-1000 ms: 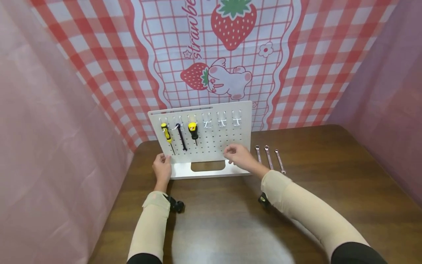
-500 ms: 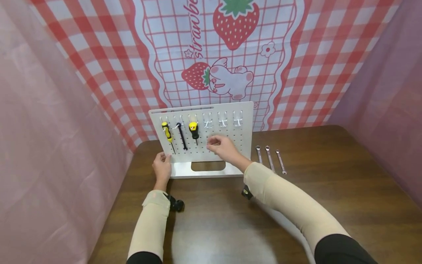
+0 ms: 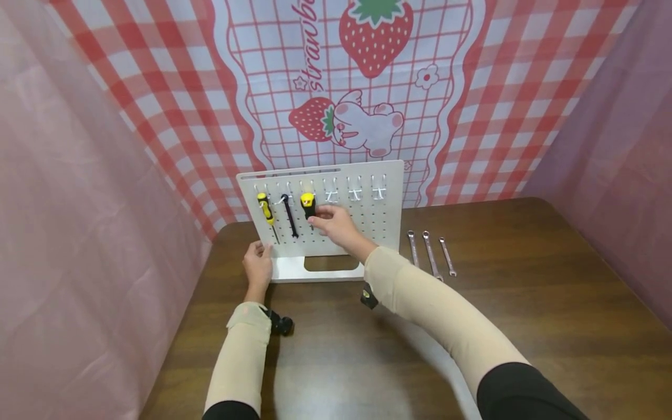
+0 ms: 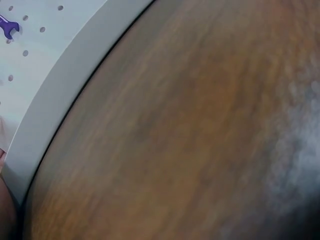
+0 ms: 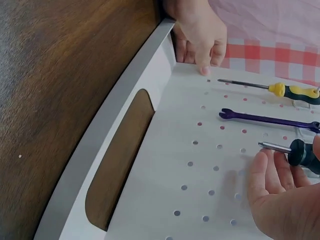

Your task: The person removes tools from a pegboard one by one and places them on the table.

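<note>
A white pegboard [image 3: 346,233] stands on the table, and my left hand [image 3: 258,265] grips its lower left edge, thumb on the front face. In the right wrist view that thumb presses the board's corner, the left hand [image 5: 202,37] curling behind it. My right hand [image 3: 341,226] is at a stubby yellow-and-black screwdriver [image 3: 308,201] hanging on a hook. From the right wrist, the screwdriver's dark handle [image 5: 302,155] lies between the thumb and fingers [image 5: 272,175]. Left of it hang a dark open-ended wrench [image 3: 290,217] and a longer yellow-and-black screwdriver [image 3: 266,210].
Several hooks [image 3: 354,192] on the board's right half carry nothing. Three silver wrenches [image 3: 429,251] lie right of the board on the wooden table [image 3: 525,280]. A checked strawberry cloth [image 3: 341,70] hangs behind, with pink curtains at both sides.
My right hand has moved left and up across the board front to the stubby screwdriver. The left hand stays at the board's edge.
</note>
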A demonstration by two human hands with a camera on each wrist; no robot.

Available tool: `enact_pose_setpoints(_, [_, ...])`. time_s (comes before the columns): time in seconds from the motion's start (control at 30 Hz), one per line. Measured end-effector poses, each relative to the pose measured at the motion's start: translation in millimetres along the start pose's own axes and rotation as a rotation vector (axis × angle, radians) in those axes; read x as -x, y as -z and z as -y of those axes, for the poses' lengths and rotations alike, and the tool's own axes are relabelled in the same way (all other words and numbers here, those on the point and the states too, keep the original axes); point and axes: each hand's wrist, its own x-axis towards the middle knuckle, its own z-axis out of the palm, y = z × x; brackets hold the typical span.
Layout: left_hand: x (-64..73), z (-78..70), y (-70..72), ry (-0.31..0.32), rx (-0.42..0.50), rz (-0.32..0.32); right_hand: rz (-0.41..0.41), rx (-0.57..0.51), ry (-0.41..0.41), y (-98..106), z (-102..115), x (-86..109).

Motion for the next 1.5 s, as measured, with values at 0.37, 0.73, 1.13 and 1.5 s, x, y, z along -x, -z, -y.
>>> enact_pose_setpoints(0.37, [0.3,2.4,-1.2,0.009,0.023,0.003,0.011,0.005,0.022,-5.1,2.5,0.1])
enact_pose_setpoints(0.73, [-1.8,3.8,0.7,0.019,0.033,0.016,0.03,0.063,0.073,-1.7,0.2,7.5])
enact_pose_setpoints(1.13, [0.8,-0.7,0.8,0.033,0.025,0.013,0.102,0.115,0.138,-0.4,10.6,22.2])
enact_pose_setpoints(1.5, [2.9,-2.9,2.0,0.022,0.039,0.013,0.165,0.128,0.15,4.3,9.5,37.1])
